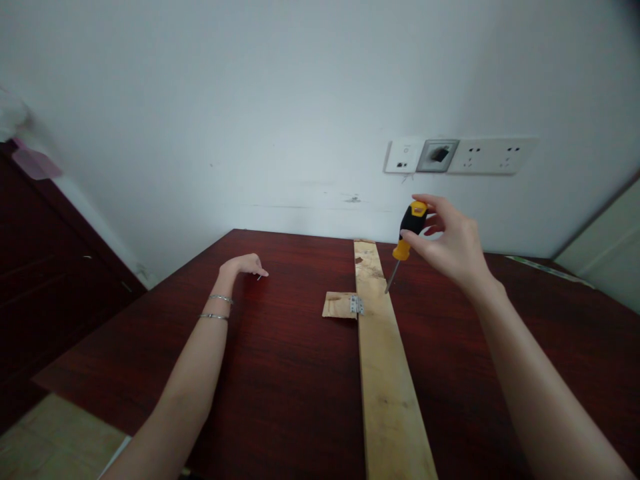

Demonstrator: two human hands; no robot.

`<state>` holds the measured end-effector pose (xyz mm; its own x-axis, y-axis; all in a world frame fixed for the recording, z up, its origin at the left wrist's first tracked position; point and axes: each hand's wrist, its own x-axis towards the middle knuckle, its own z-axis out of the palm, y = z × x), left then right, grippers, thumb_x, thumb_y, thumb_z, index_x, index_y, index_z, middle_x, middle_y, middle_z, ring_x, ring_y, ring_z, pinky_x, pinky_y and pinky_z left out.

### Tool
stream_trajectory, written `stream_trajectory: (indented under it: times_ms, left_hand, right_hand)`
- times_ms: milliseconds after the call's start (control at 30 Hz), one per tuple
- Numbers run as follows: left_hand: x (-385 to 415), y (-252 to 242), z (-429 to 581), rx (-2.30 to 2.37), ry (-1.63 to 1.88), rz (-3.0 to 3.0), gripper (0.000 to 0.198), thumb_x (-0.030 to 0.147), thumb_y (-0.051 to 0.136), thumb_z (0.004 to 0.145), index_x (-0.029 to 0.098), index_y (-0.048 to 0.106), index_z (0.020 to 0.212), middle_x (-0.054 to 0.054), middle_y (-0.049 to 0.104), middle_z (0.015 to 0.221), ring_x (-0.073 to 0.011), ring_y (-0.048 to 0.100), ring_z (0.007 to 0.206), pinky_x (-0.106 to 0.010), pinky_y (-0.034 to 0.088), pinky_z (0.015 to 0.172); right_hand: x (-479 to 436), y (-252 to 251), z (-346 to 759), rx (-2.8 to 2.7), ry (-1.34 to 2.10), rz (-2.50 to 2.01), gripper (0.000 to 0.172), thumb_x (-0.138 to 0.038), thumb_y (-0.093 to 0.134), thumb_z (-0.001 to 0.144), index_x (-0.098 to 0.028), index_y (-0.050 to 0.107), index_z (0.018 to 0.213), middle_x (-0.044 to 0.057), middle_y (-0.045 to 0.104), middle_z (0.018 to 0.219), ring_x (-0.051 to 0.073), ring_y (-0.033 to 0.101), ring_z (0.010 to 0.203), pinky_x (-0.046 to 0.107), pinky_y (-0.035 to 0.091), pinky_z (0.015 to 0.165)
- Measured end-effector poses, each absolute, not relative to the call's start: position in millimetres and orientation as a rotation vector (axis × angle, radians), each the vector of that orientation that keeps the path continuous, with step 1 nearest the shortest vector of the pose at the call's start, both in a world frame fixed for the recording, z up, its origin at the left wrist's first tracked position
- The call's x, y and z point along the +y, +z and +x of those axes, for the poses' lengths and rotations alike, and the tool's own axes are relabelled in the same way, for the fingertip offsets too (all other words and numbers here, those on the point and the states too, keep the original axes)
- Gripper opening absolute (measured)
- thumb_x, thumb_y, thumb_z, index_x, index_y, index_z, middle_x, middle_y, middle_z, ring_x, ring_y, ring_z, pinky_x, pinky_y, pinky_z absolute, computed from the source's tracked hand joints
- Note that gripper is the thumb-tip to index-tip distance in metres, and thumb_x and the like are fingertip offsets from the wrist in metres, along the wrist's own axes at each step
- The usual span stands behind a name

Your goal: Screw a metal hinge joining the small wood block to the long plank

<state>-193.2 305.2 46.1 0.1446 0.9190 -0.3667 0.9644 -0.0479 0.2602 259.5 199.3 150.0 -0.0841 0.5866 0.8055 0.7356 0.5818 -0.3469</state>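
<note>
A yellow-and-black screwdriver [413,220] is gripped at its handle by my right hand [447,243]. Its shaft slants down, with the tip close to the right edge of a long wooden board [387,373]; whether it touches the wood I cannot tell. Against the board's left side lies a short wooden block [339,305], and a small metal hinge [356,305] spans the joint between them. Off to the left, just above the tabletop, my left hand [246,264] pinches a small, thin, shiny piece that looks like a screw [259,277]. Two bracelets circle that wrist.
The dark red wooden table [295,373] meets a white wall [280,120] at its far edge. Wall sockets [483,157] are mounted behind my right hand. A flat pale strip [550,270] lies at the table's back right. Dark red furniture [50,267] stands at left.
</note>
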Motion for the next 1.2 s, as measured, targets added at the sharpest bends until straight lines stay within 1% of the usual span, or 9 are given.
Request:
stream_trajectory:
  times_ms: [100, 267, 367, 500, 633, 733, 867, 1033, 1200]
  left_hand:
    - [305.7, 55.3, -189.2, 1.859, -0.166, 2.037, 0.037, 0.052, 0.061, 0.067, 0.015, 0.067, 0.067, -0.003, 0.065, 0.069, -0.0135, 0.053, 0.062, -0.022, 0.035, 0.057]
    - [297.9, 89.1, -153.1, 1.922, 0.055, 2.239, 0.04, 0.045, 0.061, 0.071, 0.014, 0.064, 0.097, -0.007, 0.067, 0.1, -0.0164, 0.06, 0.085, -0.021, 0.041, 0.069]
    - [289.9, 102.6, -125.6, 1.81, 0.115, 2.32, 0.043, 0.043, 0.06, 0.073, 0.013, 0.06, 0.104, -0.008, 0.065, 0.107, -0.0174, 0.06, 0.091, -0.022, 0.042, 0.076]
    - [279.0, 98.6, -87.3, 1.581, 0.13, 2.348, 0.044, 0.04, 0.061, 0.074, 0.012, 0.058, 0.108, -0.009, 0.064, 0.11, -0.0188, 0.059, 0.098, -0.024, 0.043, 0.083]
    - [261.8, 84.6, -38.0, 1.166, 0.138, 2.409, 0.061, 0.048, 0.065, 0.072, 0.014, 0.051, 0.121, -0.01, 0.056, 0.126, -0.0205, 0.054, 0.111, -0.026, 0.039, 0.094]
    - [247.3, 77.3, -3.2, 1.032, 0.02, 2.472, 0.078, 0.051, 0.069, 0.069, 0.014, 0.042, 0.132, -0.013, 0.047, 0.135, -0.0237, 0.047, 0.12, -0.029, 0.035, 0.1]
    - [235.6, 70.5, 23.4, 0.986, -0.096, 2.541, 0.089, 0.053, 0.072, 0.064, 0.012, 0.037, 0.135, -0.015, 0.043, 0.136, -0.0276, 0.041, 0.125, -0.031, 0.031, 0.103]
    - [233.4, 59.8, 31.2, 1.013, -0.205, 2.574, 0.09, 0.049, 0.074, 0.06, 0.012, 0.036, 0.133, -0.015, 0.045, 0.132, -0.0288, 0.042, 0.121, -0.031, 0.034, 0.099]
    - [233.3, 54.0, 32.6, 1.043, -0.243, 2.591, 0.083, 0.047, 0.073, 0.059, 0.014, 0.04, 0.127, -0.013, 0.047, 0.125, -0.0275, 0.042, 0.116, -0.031, 0.037, 0.096]
  right_hand:
    - [199.0, 150.3, 259.9, -1.765, -0.18, -1.077, 0.055, -0.027, 0.063, 0.07, -0.02, 0.054, 0.123, 0.01, 0.065, 0.106, 0.02, 0.062, 0.069, 0.038, 0.055, 0.064]
    - [194.2, 154.4, 259.0, -1.749, -0.142, -1.042, 0.055, -0.028, 0.063, 0.07, -0.021, 0.053, 0.124, 0.009, 0.064, 0.107, 0.02, 0.062, 0.072, 0.037, 0.055, 0.064]
    - [188.2, 157.3, 258.7, -1.73, -0.091, -1.035, 0.06, -0.029, 0.064, 0.07, -0.022, 0.049, 0.128, 0.009, 0.063, 0.107, 0.02, 0.062, 0.072, 0.036, 0.056, 0.063]
    - [181.7, 156.8, 261.6, -1.717, -0.055, -1.024, 0.063, -0.028, 0.065, 0.071, -0.023, 0.045, 0.131, 0.008, 0.062, 0.109, 0.017, 0.062, 0.069, 0.035, 0.056, 0.062]
    - [178.7, 149.2, 265.4, -1.723, -0.029, -0.985, 0.054, -0.027, 0.063, 0.073, -0.023, 0.051, 0.126, 0.008, 0.061, 0.113, 0.018, 0.062, 0.075, 0.033, 0.057, 0.062]
    - [175.9, 141.4, 264.3, -1.679, 0.002, -0.982, 0.051, -0.028, 0.063, 0.074, -0.024, 0.053, 0.124, 0.008, 0.06, 0.115, 0.018, 0.061, 0.077, 0.033, 0.057, 0.061]
    - [173.1, 132.8, 256.1, -1.652, 0.042, -0.973, 0.051, -0.031, 0.063, 0.075, -0.025, 0.053, 0.124, 0.009, 0.059, 0.119, 0.018, 0.061, 0.078, 0.031, 0.056, 0.058]
    - [175.6, 124.8, 243.1, -1.699, 0.061, -0.945, 0.049, -0.031, 0.061, 0.077, -0.026, 0.053, 0.125, 0.008, 0.06, 0.117, 0.018, 0.06, 0.078, 0.034, 0.057, 0.062]
    - [178.6, 119.0, 235.8, -1.718, 0.077, -0.936, 0.05, -0.03, 0.062, 0.076, -0.027, 0.053, 0.125, 0.008, 0.059, 0.119, 0.018, 0.058, 0.077, 0.033, 0.057, 0.058]
